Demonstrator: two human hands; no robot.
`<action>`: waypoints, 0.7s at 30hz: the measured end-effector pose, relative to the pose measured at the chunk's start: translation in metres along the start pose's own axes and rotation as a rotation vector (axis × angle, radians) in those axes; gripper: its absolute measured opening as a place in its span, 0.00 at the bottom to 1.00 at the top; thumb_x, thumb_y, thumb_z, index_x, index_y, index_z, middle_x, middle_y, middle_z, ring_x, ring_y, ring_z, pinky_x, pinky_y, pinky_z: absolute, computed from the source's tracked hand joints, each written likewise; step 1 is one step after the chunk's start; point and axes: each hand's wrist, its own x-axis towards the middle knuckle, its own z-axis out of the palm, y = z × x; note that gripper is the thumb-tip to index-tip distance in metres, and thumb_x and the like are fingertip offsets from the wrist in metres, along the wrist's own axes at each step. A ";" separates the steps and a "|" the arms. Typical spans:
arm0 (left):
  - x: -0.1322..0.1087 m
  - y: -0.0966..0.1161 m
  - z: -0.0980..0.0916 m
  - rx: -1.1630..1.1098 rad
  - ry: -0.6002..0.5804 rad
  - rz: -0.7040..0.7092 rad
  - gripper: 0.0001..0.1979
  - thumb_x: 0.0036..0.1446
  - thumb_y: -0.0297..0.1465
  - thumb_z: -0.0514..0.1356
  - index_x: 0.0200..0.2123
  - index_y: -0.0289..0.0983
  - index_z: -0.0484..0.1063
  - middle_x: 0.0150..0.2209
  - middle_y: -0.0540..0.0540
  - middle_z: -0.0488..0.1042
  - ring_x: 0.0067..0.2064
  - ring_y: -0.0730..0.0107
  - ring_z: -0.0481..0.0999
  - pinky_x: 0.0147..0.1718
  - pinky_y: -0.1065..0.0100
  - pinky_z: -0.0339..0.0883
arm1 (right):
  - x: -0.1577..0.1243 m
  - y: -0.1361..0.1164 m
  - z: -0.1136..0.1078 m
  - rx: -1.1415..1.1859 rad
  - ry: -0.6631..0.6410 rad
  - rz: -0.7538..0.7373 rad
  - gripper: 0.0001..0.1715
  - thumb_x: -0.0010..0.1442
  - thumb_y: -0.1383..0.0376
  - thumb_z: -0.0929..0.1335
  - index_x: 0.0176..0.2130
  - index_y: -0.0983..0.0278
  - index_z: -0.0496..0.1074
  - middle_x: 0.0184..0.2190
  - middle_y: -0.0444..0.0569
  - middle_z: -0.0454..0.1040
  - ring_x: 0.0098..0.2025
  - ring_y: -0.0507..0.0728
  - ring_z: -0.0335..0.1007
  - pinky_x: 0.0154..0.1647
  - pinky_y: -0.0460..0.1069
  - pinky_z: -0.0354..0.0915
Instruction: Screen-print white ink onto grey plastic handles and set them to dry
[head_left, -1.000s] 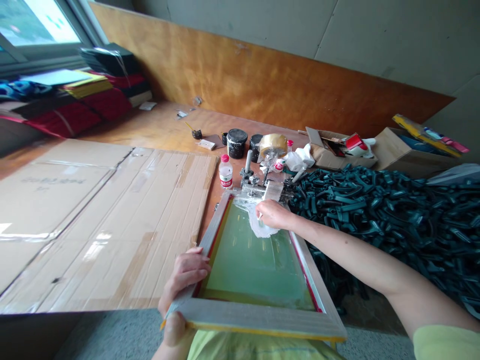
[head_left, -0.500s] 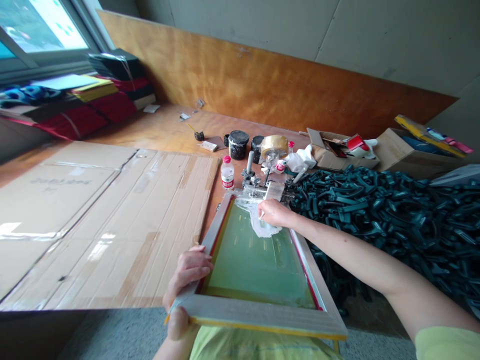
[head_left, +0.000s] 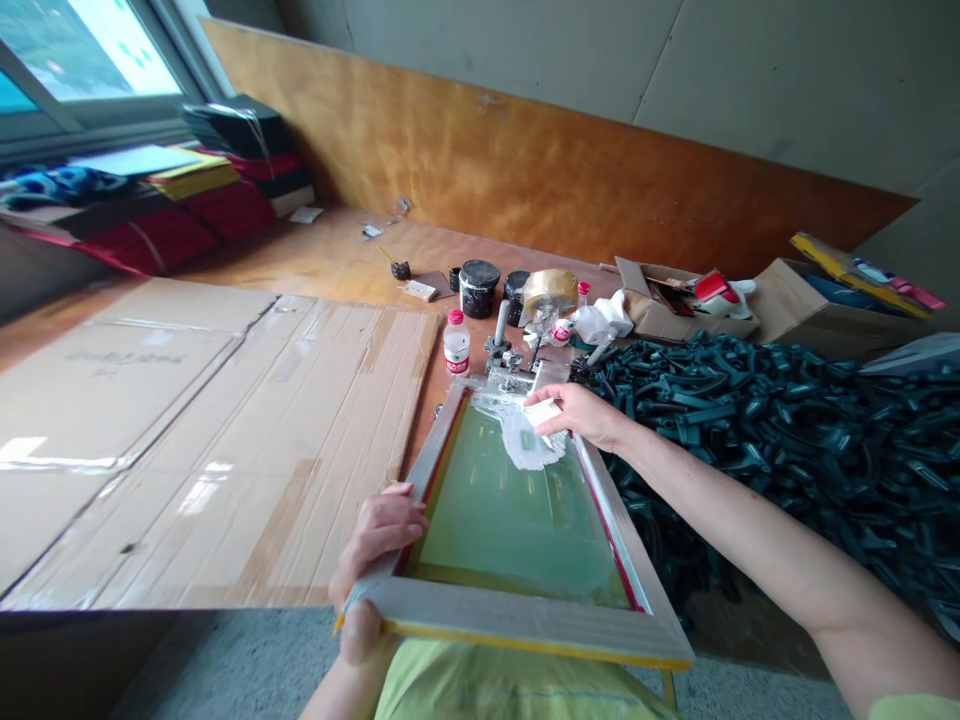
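A screen frame [head_left: 525, 612] with green mesh lies tilted in front of me, its far end at a metal clamp [head_left: 510, 375]. My left hand [head_left: 379, 550] grips the near left corner of the frame, fingers over the top and thumb on the near edge. My right hand [head_left: 577, 415] pinches a small white card [head_left: 541, 412] above the far part of the mesh. Below and beside the card, a whitish smeared patch [head_left: 529, 452] surrounds a small opening in the mesh.
Flattened cardboard [head_left: 225, 450] covers the table on the left. Beyond the frame stand a red-capped bottle [head_left: 456, 345], black tubs [head_left: 478, 290] and a tape roll [head_left: 551, 290]. A heap of dark green plastic parts [head_left: 735, 430] lies right, near open boxes [head_left: 817, 305].
My right hand has lifted a little and shifted right, turning so that the white card shows between its fingers. My left hand stays on the frame corner.
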 end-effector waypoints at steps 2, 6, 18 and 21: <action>0.000 0.000 0.000 0.002 0.007 -0.003 0.23 0.60 0.43 0.46 0.39 0.37 0.75 0.31 0.43 0.74 0.36 0.57 0.72 0.46 0.46 0.63 | 0.000 0.005 0.004 -0.110 0.067 -0.037 0.20 0.37 0.72 0.74 0.36 0.68 0.78 0.24 0.42 0.75 0.27 0.50 0.67 0.28 0.44 0.60; -0.001 -0.002 -0.001 0.009 -0.002 -0.003 0.23 0.59 0.44 0.45 0.39 0.38 0.76 0.31 0.43 0.74 0.37 0.57 0.72 0.45 0.47 0.64 | 0.001 0.013 0.012 -0.431 0.196 -0.133 0.09 0.44 0.68 0.74 0.31 0.66 0.79 0.22 0.42 0.75 0.27 0.51 0.67 0.29 0.45 0.57; -0.001 -0.003 -0.001 0.018 -0.008 0.016 0.24 0.60 0.42 0.43 0.39 0.37 0.75 0.30 0.42 0.74 0.36 0.56 0.72 0.45 0.45 0.64 | -0.010 0.012 0.018 -0.873 0.057 -0.175 0.06 0.50 0.66 0.72 0.31 0.61 0.80 0.31 0.46 0.79 0.38 0.56 0.71 0.38 0.46 0.59; -0.003 -0.004 -0.003 0.025 -0.013 0.014 0.24 0.60 0.42 0.44 0.39 0.37 0.76 0.30 0.42 0.74 0.36 0.55 0.72 0.45 0.45 0.64 | -0.002 0.012 0.020 -0.939 0.032 -0.149 0.05 0.50 0.67 0.72 0.31 0.62 0.80 0.31 0.47 0.79 0.39 0.57 0.71 0.37 0.46 0.59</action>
